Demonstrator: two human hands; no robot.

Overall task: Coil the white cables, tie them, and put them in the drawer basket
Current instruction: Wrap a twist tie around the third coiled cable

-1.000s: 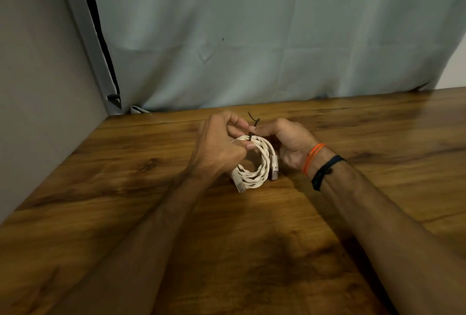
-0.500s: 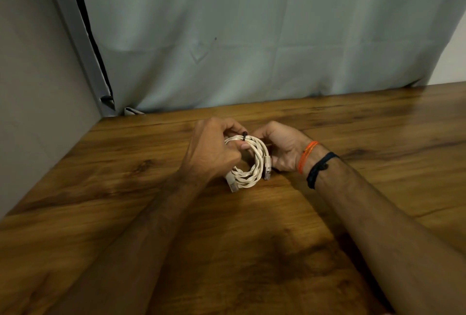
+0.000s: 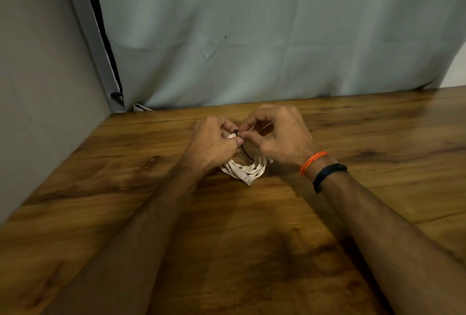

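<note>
A coiled white cable point(image 3: 248, 169) rests on the wooden table point(image 3: 252, 239), its plug end pointing toward me. My left hand point(image 3: 210, 147) grips the coil's far left side, thumb pressed on it. My right hand point(image 3: 280, 138) arches over the coil's right side and pinches a thin black tie point(image 3: 244, 149) at the top of the coil, where both hands' fingertips meet. The tie's loose end hangs down through the middle of the coil. The far half of the coil is hidden under my hands. No drawer basket is in view.
A grey-green curtain point(image 3: 252, 45) hangs along the table's far edge. A grey wall point(image 3: 37, 87) closes the left side. Orange and black bands point(image 3: 320, 166) sit on my right wrist.
My right hand has lifted from beside the coil to over its top and now pinches the tie. The tie's end now hangs down inside the coil. The coil lies flatter.
</note>
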